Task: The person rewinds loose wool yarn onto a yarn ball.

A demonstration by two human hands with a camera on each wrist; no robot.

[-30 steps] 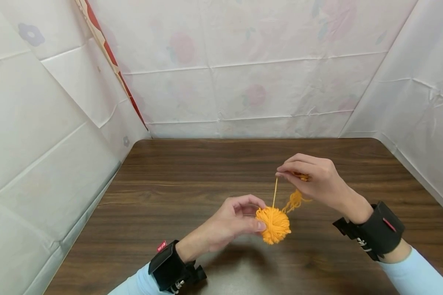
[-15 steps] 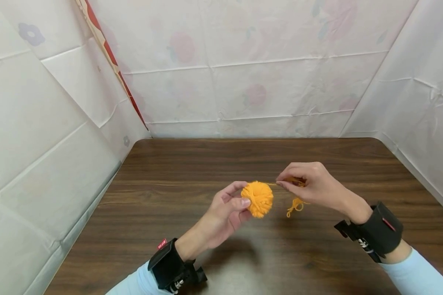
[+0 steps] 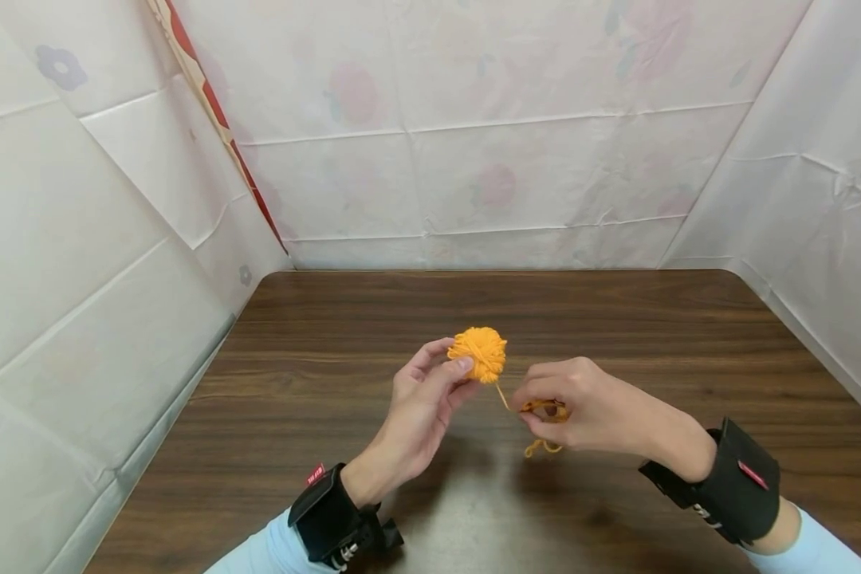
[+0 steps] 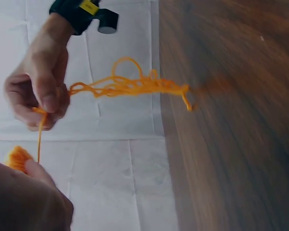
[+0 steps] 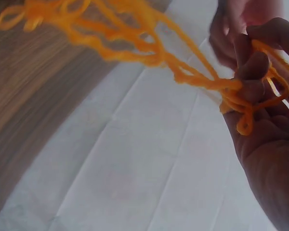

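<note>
Left grip [image 3: 419, 399] pinching yarn ball [image 3: 477, 354], right grip [image 3: 581, 405] just beside, pinching its loose strand [image 3: 503, 395]

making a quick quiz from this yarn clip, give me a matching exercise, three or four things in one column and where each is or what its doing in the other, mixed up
Things:
1. yarn ball
2. loose yarn strand
3. table
4. black wrist strap

States:
a. dark wood, under both hands
b. pinched in the right hand
c. held up by the left hand at its fingertips
d. worn on the right forearm

Pairs: 1-c, 2-b, 3-a, 4-d
</note>
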